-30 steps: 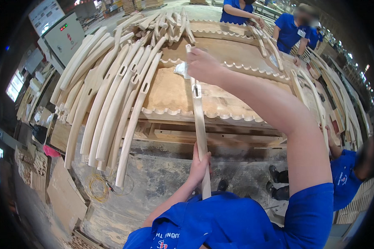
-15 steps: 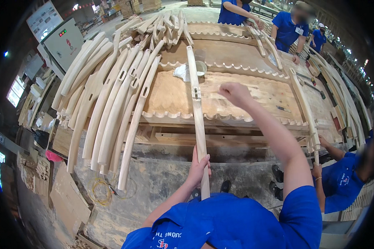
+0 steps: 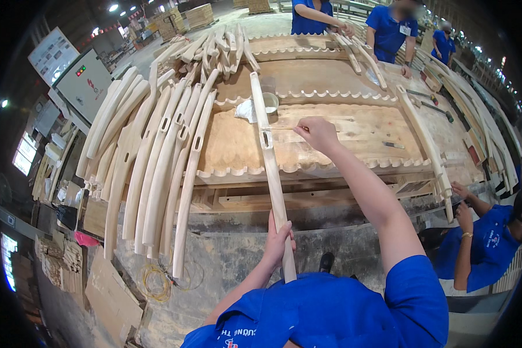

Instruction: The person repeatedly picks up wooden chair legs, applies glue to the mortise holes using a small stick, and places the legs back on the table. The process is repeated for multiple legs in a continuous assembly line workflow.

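A long pale wooden chair-leg-like piece (image 3: pixel 274 177) runs from my body out over the workbench, with a mortise slot (image 3: pixel 267 138) cut in its upper side. My left hand (image 3: pixel 279 240) is wrapped round its near end. My right hand (image 3: pixel 318 133) pinches a thin stick (image 3: pixel 283 128), whose tip meets the wooden piece at the slot's far end. Just beyond, a small round tub (image 3: pixel 271 103) with whitish contents stands beside a crumpled white bag or cloth (image 3: pixel 246 110).
Many similar slotted wooden pieces (image 3: pixel 156 168) lie piled on the left. Scalloped wooden racks (image 3: pixel 330 168) cross the bench (image 3: pixel 342 130). At right are a long wooden piece (image 3: pixel 420 136), a hammer (image 3: pixel 441 111) and a co-worker (image 3: pixel 475 243). Other people work at the far side.
My right hand has moved slightly left, bringing the stick to the slot. My left hand keeps hold of the wooden piece. The view has shifted a little.
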Motion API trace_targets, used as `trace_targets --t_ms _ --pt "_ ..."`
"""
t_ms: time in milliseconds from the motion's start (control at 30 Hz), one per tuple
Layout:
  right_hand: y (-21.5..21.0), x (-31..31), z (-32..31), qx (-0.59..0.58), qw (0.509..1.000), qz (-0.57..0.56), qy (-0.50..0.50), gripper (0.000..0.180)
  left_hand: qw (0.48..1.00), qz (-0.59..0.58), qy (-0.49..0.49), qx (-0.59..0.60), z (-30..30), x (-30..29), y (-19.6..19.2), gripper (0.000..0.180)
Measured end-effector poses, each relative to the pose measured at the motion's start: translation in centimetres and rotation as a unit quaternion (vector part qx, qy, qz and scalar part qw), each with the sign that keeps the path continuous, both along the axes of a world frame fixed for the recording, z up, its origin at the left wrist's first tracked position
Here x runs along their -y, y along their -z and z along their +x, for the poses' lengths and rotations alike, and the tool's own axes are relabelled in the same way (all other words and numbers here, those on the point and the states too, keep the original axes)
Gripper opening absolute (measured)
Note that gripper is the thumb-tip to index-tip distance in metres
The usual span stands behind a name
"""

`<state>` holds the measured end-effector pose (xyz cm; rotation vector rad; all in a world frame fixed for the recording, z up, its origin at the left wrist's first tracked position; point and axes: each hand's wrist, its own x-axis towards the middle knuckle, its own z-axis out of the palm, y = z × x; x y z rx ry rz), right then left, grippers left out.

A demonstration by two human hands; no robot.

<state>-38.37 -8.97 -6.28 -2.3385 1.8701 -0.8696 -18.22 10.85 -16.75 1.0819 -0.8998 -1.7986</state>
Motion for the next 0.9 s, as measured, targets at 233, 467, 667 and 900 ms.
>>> trace_targets --t_ms 233,467,667,900 --pt "1.0 -1.5 0.3 0.022 0.993 -0.112 -0.023 0.018 1.000 0.009 -0.002 -0.016 -0.3 -0.1 -0.5 0.069" --pt "1.2 -3.5 1.3 0.023 0.987 -0.139 -0.078 0.017 1.000 0.012 -0.006 -0.024 0.1 -0.2 -0.3 0.068" --pt "1.9 -2.4 1.2 0.047 0.984 -0.170 0.011 0.018 0.998 0.011 0.003 -0.064 -0.2 0.0 0.1 0.065" --pt "2.5 -7.4 1.1 0.186 0.974 -0.070 -0.107 0.019 0.998 -0.008 -0.041 -0.037 -1.1 -0.3 0.6 0.047"
